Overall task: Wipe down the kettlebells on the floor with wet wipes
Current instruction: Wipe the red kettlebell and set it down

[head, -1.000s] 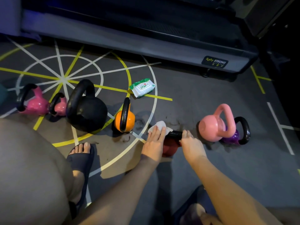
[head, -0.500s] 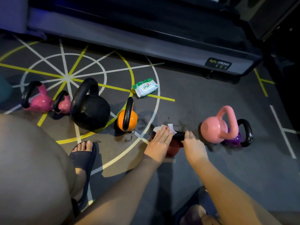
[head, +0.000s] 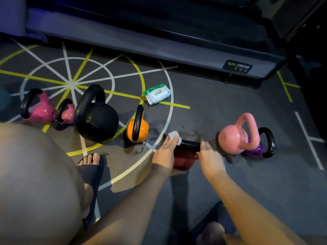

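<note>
The left hand (head: 163, 153) held a bunched wipe (head: 174, 135) against the handle of the red kettlebell (head: 182, 161) between the hands, while the right hand (head: 209, 157) rested on the handle's other end, clasping or not I could not tell. The job looked midway: an orange bell (head: 145, 129), a black bell (head: 97, 121) and magenta bells (head: 42, 112) stood left of the hands, a pink bell (head: 231, 138) and purple bell (head: 256, 151) right, none showing whether wiped.

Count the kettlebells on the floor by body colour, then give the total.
Deep pink kettlebells: 2
Light pink kettlebell: 1
Black kettlebell: 1
Orange kettlebell: 1
Red kettlebell: 1
Purple kettlebell: 1
Total: 7
The teal shape at the left edge is too cut off to count.
</note>
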`<action>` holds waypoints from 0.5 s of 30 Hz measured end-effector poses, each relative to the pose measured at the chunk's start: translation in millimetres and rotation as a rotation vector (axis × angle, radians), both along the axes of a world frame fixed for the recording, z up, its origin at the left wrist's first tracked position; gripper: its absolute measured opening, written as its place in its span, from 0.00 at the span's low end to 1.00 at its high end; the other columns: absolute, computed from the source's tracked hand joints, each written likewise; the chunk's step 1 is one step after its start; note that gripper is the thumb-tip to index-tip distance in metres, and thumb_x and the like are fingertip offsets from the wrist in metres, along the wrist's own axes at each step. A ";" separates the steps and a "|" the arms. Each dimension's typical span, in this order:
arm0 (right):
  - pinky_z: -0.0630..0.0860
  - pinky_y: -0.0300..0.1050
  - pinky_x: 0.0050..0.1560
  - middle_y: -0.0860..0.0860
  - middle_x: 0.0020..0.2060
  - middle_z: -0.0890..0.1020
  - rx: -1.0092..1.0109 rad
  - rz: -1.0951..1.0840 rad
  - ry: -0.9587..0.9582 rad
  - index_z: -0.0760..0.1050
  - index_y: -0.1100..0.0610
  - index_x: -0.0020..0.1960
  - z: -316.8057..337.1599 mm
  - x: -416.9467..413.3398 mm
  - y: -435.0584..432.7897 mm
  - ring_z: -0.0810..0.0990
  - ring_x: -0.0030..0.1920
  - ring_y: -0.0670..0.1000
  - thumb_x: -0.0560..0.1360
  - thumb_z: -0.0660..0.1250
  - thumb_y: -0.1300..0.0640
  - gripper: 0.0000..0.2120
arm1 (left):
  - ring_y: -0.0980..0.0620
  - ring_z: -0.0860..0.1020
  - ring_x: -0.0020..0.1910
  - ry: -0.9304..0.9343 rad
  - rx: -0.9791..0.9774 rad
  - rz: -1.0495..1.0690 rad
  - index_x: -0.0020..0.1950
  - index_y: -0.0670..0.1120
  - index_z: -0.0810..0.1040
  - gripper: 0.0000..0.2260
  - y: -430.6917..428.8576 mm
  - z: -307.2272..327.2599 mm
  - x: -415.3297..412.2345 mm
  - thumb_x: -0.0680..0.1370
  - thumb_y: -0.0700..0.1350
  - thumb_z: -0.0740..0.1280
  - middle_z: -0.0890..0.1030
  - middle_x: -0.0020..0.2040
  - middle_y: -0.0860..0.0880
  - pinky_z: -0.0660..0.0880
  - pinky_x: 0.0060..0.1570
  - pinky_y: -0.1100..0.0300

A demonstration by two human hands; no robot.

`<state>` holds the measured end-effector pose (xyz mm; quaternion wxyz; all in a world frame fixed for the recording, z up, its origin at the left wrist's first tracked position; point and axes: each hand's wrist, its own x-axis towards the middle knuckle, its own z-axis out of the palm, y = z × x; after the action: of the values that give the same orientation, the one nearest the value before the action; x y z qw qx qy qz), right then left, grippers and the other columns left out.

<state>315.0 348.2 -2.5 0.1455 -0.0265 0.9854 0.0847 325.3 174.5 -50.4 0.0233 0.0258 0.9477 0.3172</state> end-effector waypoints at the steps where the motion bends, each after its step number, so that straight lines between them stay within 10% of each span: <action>1: 0.76 0.50 0.53 0.57 0.71 0.71 0.004 0.007 0.010 0.60 0.63 0.75 -1.0 0.9 0.9 0.79 0.62 0.58 0.84 0.58 0.55 0.23 | 0.47 0.71 0.73 -0.043 -0.018 0.019 0.82 0.54 0.59 0.29 -3.2 0.5 -2.2 0.82 0.34 0.56 0.66 0.79 0.50 0.70 0.65 0.56; 6: 0.77 0.49 0.51 0.56 0.68 0.73 0.019 0.010 0.025 0.61 0.63 0.74 -5.9 2.5 3.6 0.80 0.60 0.57 0.81 0.62 0.60 0.24 | 0.37 0.80 0.59 -0.200 0.036 0.086 0.76 0.53 0.67 0.27 -24.2 -4.6 -14.9 0.80 0.33 0.57 0.81 0.61 0.39 0.73 0.55 0.48; 10: 0.76 0.50 0.53 0.58 0.70 0.72 -0.025 -0.001 0.016 0.60 0.64 0.75 -4.2 2.8 2.2 0.78 0.63 0.58 0.83 0.60 0.57 0.24 | 0.42 0.74 0.70 -0.047 0.130 0.110 0.80 0.51 0.64 0.32 11.0 6.9 11.6 0.79 0.30 0.62 0.70 0.76 0.41 0.73 0.61 0.54; 15: 0.77 0.51 0.54 0.59 0.70 0.72 -0.053 -0.022 0.023 0.61 0.65 0.75 -4.4 2.1 0.5 0.77 0.65 0.59 0.83 0.60 0.57 0.24 | 0.42 0.83 0.58 0.133 0.042 -0.027 0.71 0.44 0.77 0.38 1.7 -14.9 14.2 0.62 0.25 0.76 0.81 0.64 0.41 0.82 0.41 0.56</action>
<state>317.1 348.7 -6.9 0.1345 -0.0183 0.9891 0.0573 339.5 176.2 -65.3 -0.0358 0.0600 0.9399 0.3341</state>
